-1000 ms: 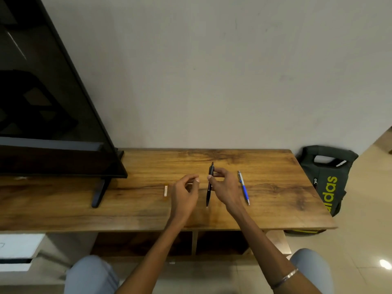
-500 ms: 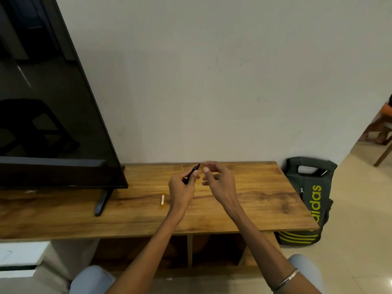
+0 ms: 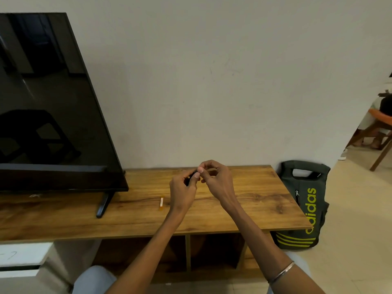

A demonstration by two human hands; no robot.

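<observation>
My left hand (image 3: pixel 182 192) grips a black pen (image 3: pixel 192 176) above the wooden table (image 3: pixel 254 200); only a short dark stretch of the pen shows between the fingers. My right hand (image 3: pixel 217 181) meets it from the right, and its thumb and fingertips pinch the pen's upper end. Both hands are close together, raised a little over the table's middle. The rest of the pen is hidden inside the left hand.
A small orange and white stick (image 3: pixel 161 203) lies on the table left of my left hand. A large black TV (image 3: pixel 53 115) stands at the left on a foot (image 3: pixel 104 204). A dark green backpack (image 3: pixel 305 204) leans by the table's right end. A chair (image 3: pixel 379 128) is at the far right.
The black pen went from my right hand into my left hand, and both hands rose together. The view tilted up, and the blue pen seen on the table before no longer shows.
</observation>
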